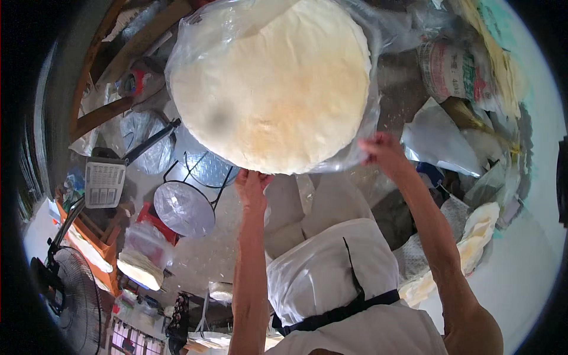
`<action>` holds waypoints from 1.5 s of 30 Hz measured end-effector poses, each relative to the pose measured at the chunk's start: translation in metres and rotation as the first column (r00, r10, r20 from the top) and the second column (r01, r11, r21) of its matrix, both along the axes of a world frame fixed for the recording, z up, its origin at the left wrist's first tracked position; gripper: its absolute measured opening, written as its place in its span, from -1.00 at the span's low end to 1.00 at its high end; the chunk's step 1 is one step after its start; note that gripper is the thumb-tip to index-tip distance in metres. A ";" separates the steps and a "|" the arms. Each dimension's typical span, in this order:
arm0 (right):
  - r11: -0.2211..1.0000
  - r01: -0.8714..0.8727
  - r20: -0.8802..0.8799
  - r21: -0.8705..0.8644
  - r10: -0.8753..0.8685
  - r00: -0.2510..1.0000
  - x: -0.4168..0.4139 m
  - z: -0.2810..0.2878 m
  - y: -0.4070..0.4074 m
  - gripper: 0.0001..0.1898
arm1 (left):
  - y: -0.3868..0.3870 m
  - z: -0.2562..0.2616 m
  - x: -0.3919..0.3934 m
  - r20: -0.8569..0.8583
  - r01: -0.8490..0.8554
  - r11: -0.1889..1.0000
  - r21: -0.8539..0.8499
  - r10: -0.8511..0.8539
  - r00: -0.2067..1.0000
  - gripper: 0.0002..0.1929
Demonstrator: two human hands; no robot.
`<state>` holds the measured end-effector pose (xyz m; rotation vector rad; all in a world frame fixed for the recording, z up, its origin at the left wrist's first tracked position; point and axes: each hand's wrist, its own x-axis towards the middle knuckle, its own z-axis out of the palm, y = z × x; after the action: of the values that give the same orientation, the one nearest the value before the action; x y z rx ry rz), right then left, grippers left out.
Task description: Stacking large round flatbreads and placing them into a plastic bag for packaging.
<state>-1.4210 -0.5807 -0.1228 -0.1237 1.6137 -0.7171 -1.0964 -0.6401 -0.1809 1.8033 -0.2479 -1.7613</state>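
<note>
A large round, flat, cream-coloured sheet, perhaps dough (275,93), lies before me on clear plastic film (208,26). The film shows around its top, left and right edges. At the sheet's near edge, my left hand (252,184) has its fingers bent against the rim; whether they pinch it cannot be told. My right hand (379,148) is at the lower right, its fingertips closed on the edge of the plastic film, a little apart from the sheet.
A round stool (184,208) and a digital scale (105,182) stand to the left, with a standing fan (75,297) lower left. A printed woven sack (457,71) and a silvery bag (439,137) are at the right. Another stack of pale sheets (141,268) lies lower left.
</note>
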 end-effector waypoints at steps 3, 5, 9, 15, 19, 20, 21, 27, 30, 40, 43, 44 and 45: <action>0.983 -0.176 0.122 -0.059 0.182 0.976 0.010 0.059 0.007 -0.78 | 0.018 0.004 0.017 0.124 0.143 0.989 -0.024 -0.139 0.983 -0.81; 0.996 -0.077 0.191 -0.044 0.084 0.978 0.002 0.082 0.015 -0.82 | 0.031 0.034 0.010 0.266 0.242 0.960 -0.139 -0.199 0.943 -0.79; 0.947 -0.306 0.050 -0.094 0.311 0.949 0.005 0.090 -0.011 -0.81 | -0.004 0.126 -0.041 0.885 0.914 0.207 -0.350 -0.246 0.394 -0.69; 0.985 -0.028 0.357 -0.167 0.088 0.930 0.015 0.076 -0.042 -0.79 | -0.012 0.122 -0.064 0.804 0.955 -0.101 -0.281 -0.568 0.176 -0.59; 0.949 -0.212 0.272 -0.234 0.273 0.923 0.037 0.068 -0.042 -0.79 | -0.013 0.127 -0.012 0.777 0.980 -0.146 -0.138 -0.630 0.015 -0.72; 0.979 -0.112 0.384 -0.169 0.170 0.908 0.046 0.060 -0.040 -0.80 | -0.022 0.127 -0.001 0.822 0.966 -0.174 -0.189 -0.566 0.059 -0.72; 0.995 -0.021 0.486 -0.097 0.066 0.871 0.051 0.051 -0.041 -0.80 | -0.031 0.124 0.007 0.861 0.951 -0.202 -0.234 -0.496 0.107 -0.73; 0.959 0.215 0.547 -0.186 -0.081 0.833 0.039 0.059 -0.049 -0.84 | -0.059 0.163 0.035 0.908 0.966 -0.073 -0.248 -0.366 0.205 -0.71; 0.916 0.365 0.585 -0.164 -0.208 0.784 0.036 0.071 -0.050 -0.86 | -0.074 0.187 0.030 0.963 0.971 0.186 -0.148 -0.196 0.185 -0.63; 0.849 0.424 0.424 -0.316 -0.274 0.863 0.033 0.056 -0.053 -0.76 | -0.092 0.168 -0.025 0.454 0.921 0.059 -0.386 -0.857 0.245 -0.81; 0.840 0.433 0.323 -0.327 -0.331 0.887 0.047 0.093 -0.067 -0.77 | -0.119 0.192 -0.029 0.334 0.777 0.246 -0.580 -0.797 0.502 -0.80; 0.843 0.447 0.271 -0.299 -0.375 0.887 0.054 0.109 -0.068 -0.78 | -0.126 0.194 -0.039 0.316 0.675 0.289 -0.679 -0.715 0.624 -0.74; 0.838 0.455 0.273 -0.301 -0.382 0.883 0.062 0.111 -0.064 -0.78 | -0.138 0.200 -0.041 0.244 0.675 0.425 -0.603 -0.707 0.663 -0.76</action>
<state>-1.3592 -0.6449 -0.0114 0.0473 1.3078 -1.3262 -1.1378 -0.7781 0.0193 1.1509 -1.6043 -1.8440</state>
